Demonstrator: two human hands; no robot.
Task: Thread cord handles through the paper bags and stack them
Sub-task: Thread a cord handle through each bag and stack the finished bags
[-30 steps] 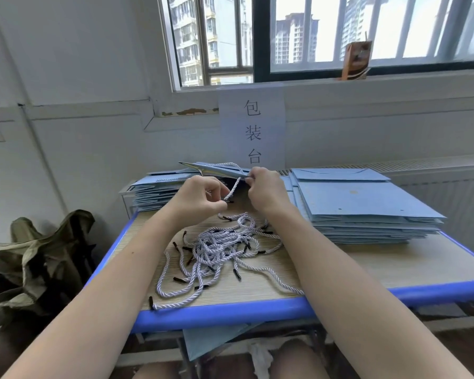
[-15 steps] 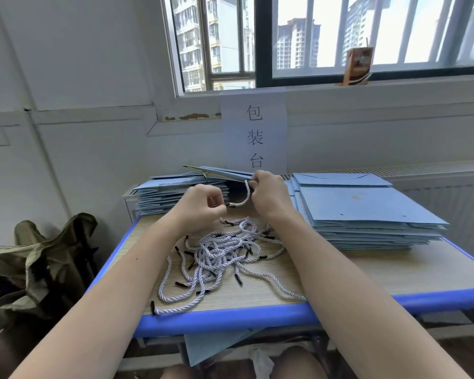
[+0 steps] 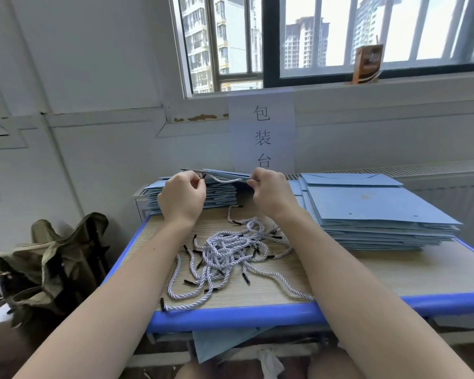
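Note:
A flat blue paper bag (image 3: 225, 174) is held edge-on above the back of the table. My left hand (image 3: 182, 196) pinches the black-tipped end of a white twisted cord (image 3: 225, 180) at the bag's left side. My right hand (image 3: 271, 192) pinches the bag's edge and the cord at the right. The cord sags in a short arc between both hands. A tangle of loose cords (image 3: 227, 255) lies on the table in front of me. A stack of flat blue bags (image 3: 378, 212) sits at the right, and another blue stack (image 3: 219, 196) behind my left hand.
The wooden table has a blue rim (image 3: 230, 315). A paper sign (image 3: 262, 132) with characters hangs on the wall behind. An olive cloth heap (image 3: 47, 263) lies on the floor to the left. A small carton (image 3: 367, 62) stands on the window sill.
My left hand has moved left and up, drawing the cord out sideways. The cord now spans both hands along the bag's edge instead of hanging between them.

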